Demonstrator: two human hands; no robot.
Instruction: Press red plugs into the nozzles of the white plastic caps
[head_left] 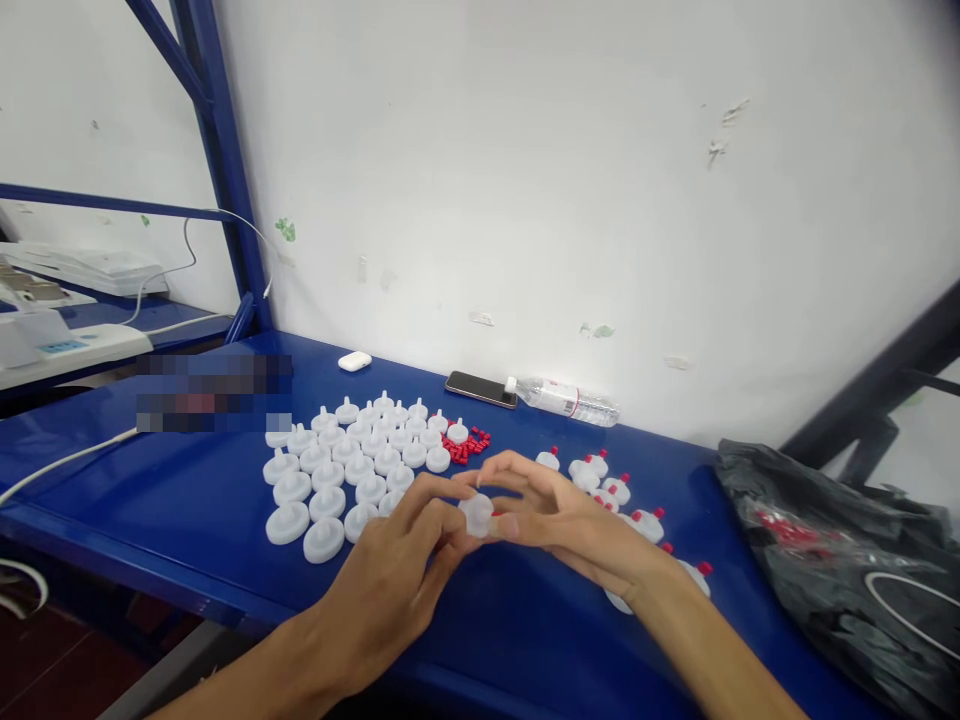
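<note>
Between the fingers of my left hand (416,540) is a white round plastic piece (477,514), tilted up on its edge. My right hand (544,510) closes thumb and finger at its right side, where a bit of a small red cap (496,514) shows. The fingertips hide most of that cap. Left of my hands, several white nozzle pieces (327,502) stand upright in a group without caps. Loose red caps (466,448) lie in a pile behind my hands. To the right, several white pieces with red caps fitted (618,488) lie scattered, some partly covered by my right forearm.
Along the wall lie a white case (355,361), a phone (480,389) and a plastic bottle (566,399). A black plastic bag (847,570) with red bits in clear wrap fills the right end of the blue table (202,510). A white cable (71,462) crosses the left side.
</note>
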